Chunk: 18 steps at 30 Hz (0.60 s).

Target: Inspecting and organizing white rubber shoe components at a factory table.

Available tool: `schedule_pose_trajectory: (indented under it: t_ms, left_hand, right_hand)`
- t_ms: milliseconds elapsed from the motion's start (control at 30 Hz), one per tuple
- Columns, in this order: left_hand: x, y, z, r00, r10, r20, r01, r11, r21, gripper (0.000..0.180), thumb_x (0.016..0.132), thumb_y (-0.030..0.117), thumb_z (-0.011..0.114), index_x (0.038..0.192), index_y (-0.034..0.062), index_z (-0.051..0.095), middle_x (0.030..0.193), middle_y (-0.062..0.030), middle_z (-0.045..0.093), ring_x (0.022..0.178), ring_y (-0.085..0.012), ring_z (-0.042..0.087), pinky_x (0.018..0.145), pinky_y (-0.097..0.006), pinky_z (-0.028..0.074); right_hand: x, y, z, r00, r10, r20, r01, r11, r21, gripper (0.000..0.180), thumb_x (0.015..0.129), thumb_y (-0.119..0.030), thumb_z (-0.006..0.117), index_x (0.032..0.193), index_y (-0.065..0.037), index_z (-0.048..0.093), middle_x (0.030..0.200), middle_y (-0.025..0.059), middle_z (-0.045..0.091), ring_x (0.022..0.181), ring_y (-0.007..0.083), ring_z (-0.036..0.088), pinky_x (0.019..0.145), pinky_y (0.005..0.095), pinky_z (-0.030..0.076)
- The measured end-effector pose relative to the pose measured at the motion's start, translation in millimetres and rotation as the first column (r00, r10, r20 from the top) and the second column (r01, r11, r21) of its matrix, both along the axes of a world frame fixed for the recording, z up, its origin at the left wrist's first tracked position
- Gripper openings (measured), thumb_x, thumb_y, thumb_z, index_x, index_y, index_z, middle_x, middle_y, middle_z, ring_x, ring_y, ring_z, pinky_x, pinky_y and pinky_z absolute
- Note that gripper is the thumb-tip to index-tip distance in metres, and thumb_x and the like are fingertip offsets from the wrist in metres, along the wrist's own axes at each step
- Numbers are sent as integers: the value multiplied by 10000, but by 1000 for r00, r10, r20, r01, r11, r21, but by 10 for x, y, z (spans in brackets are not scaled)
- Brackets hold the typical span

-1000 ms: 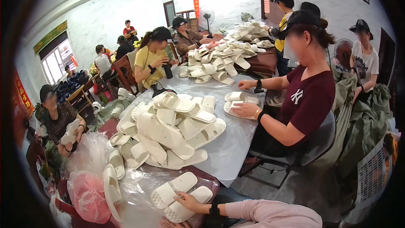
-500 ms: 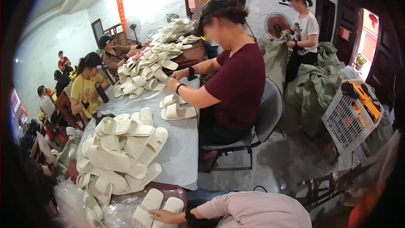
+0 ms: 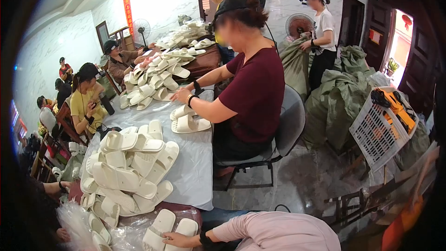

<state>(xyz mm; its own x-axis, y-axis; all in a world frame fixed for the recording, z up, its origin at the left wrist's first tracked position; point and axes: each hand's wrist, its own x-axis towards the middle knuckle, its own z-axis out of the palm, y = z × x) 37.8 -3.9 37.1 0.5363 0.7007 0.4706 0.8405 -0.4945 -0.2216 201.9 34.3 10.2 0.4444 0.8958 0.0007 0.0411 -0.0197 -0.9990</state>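
My right hand [image 3: 177,239] comes in at the lower edge from a pink sleeve, with a black band at the wrist. Its fingers close on the inner edge of a pair of off-white slippers, between the left slipper [image 3: 160,227] and the right slipper [image 3: 186,229]. The pair lies on a plastic-covered, dark red surface [image 3: 191,211]. Just beyond it rises a big heap of similar slippers [image 3: 118,176], which spills toward the lower left. Clear plastic film [image 3: 76,225] is bunched beside the heap. My left hand is out of sight.
A co-worker in maroon [image 3: 253,83] sits at the covered table [image 3: 195,172], beside another slipper pair [image 3: 188,123]. A second slipper heap [image 3: 158,76] lies beyond. Green sacks [image 3: 332,107] and a white crate [image 3: 383,125] stand at right. Other people work around the table.
The whole view has shifted a little, so things sit farther left. My right hand stays at the slippers. The maroon-clad co-worker's hands reach nearer the far heap. A dark-sleeved arm shows at left.
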Motion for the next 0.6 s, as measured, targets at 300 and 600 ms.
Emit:
schedule_pose_trajectory:
  t_ms: [300, 600]
  left_hand:
    - [-4, 46, -62, 992, -43, 118, 47, 999, -28, 551, 835, 444, 428, 1246, 78, 444, 1240, -232, 423, 1082, -422, 438, 879, -583, 325]
    - [-46, 109, -200, 967, -96, 236, 112, 992, -55, 540, 839, 440, 439, 1259, 100, 431, 1220, -252, 421, 1068, -445, 435, 868, -604, 325]
  right_hand:
    - [-66, -210, 534, 991, -127, 40, 128, 991, -33, 394, 824, -228, 543, 1106, 46, 517, 1050, 216, 584, 946, 307, 560, 812, 376, 443]
    - [3, -163, 286, 992, -114, 44, 115, 993, -13, 405, 824, -236, 550, 1119, 37, 511, 1031, 202, 595, 919, 266, 564, 789, 357, 445]
